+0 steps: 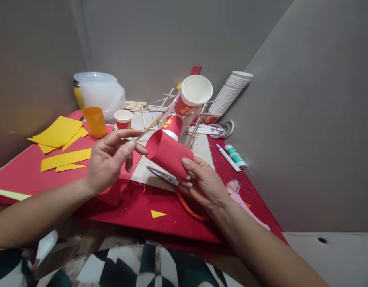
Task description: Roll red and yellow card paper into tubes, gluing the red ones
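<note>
My right hand (206,181) grips a curled strip of red paper (172,153), thumb on top, with the strip's left end rolled into an open loop. My left hand (115,153) is at that loop's left, thumb and forefinger pinched at the near end of a thin wooden stick (154,122). Just behind the paper rises a construction of red-and-white paper cups (185,107) and several wooden sticks, its top cup tilted with the white inside showing. Scissors (161,174) lie under the red paper, their handles partly hidden by my right hand.
Yellow paper pieces (60,133) and red sheets cover the left side. An orange cup (94,121), a small paper cup (123,119) and a white bucket (97,91) stand behind. A leaning cup stack (231,91), a marker (228,157) and a green-white roll (235,156) are rightward.
</note>
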`<state>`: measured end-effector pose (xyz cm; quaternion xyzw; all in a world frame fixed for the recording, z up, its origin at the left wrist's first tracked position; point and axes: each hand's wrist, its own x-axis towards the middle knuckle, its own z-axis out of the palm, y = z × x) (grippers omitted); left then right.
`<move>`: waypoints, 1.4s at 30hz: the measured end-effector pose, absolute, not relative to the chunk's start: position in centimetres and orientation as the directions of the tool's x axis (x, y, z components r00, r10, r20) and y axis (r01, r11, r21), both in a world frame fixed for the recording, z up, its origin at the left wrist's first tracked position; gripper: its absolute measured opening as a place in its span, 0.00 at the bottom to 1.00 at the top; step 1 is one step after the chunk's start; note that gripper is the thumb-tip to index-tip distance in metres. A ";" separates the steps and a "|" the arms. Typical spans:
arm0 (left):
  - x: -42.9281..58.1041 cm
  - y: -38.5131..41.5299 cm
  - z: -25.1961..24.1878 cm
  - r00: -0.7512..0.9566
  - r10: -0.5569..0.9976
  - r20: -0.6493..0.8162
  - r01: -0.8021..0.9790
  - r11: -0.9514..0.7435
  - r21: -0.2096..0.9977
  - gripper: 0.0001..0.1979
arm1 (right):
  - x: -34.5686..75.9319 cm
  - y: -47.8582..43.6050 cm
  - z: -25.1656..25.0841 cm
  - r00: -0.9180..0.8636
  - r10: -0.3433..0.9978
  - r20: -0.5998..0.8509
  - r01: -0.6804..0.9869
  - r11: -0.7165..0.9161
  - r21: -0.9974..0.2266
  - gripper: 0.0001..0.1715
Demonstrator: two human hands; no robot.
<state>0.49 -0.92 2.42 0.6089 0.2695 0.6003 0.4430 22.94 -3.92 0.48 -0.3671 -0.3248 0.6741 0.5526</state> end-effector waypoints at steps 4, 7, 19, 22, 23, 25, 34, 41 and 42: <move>0.4 0.1 2.5 0.031 0.857 0.514 -0.245 -0.492 0.835 0.10 | 23.8 -3.7 0.3 -0.310 0.939 -0.150 -0.555 -0.306 -0.774 0.20; 0.4 0.1 2.8 0.119 0.859 0.498 -0.252 -0.459 0.852 0.10 | 24.1 -3.7 -0.2 -0.375 0.915 -0.147 -0.582 -0.356 -0.731 0.20; 0.5 -1.0 2.4 0.570 0.669 0.477 -0.367 -0.312 0.876 0.30 | 23.5 -4.2 -0.5 -0.475 0.866 -0.156 -0.524 -0.421 -0.740 0.18; 0.0 -0.3 2.7 0.544 0.646 0.535 -0.353 -0.402 0.845 0.27 | 23.5 -4.2 -0.6 -0.488 0.848 -0.207 -0.473 -0.456 -0.754 0.18; -0.2 -0.1 2.8 0.550 0.621 0.559 -0.331 -0.453 0.828 0.27 | 23.5 -4.2 -0.7 -0.490 0.844 -0.219 -0.458 -0.463 -0.759 0.17; -0.4 0.0 3.0 0.574 0.551 0.606 -0.258 -0.580 0.772 0.28 | 23.4 -4.2 -0.8 -0.491 0.840 -0.229 -0.439 -0.466 -0.768 0.17; -0.7 -0.2 3.6 0.598 0.218 0.771 -0.019 -0.958 0.286 0.17 | 23.5 -4.1 -0.9 -0.514 0.806 -0.295 -0.344 -0.508 -0.790 0.16; -0.6 -0.2 3.5 0.605 0.083 0.792 0.028 -0.996 0.082 0.07 | 23.4 -4.2 -0.6 -0.556 0.775 -0.300 -0.304 -0.525 -0.795 0.19; -0.6 -0.1 3.4 0.600 0.091 0.794 0.019 -0.995 0.100 0.08 | 23.4 -4.1 -0.6 -0.537 0.788 -0.301 -0.309 -0.515 -0.799 0.20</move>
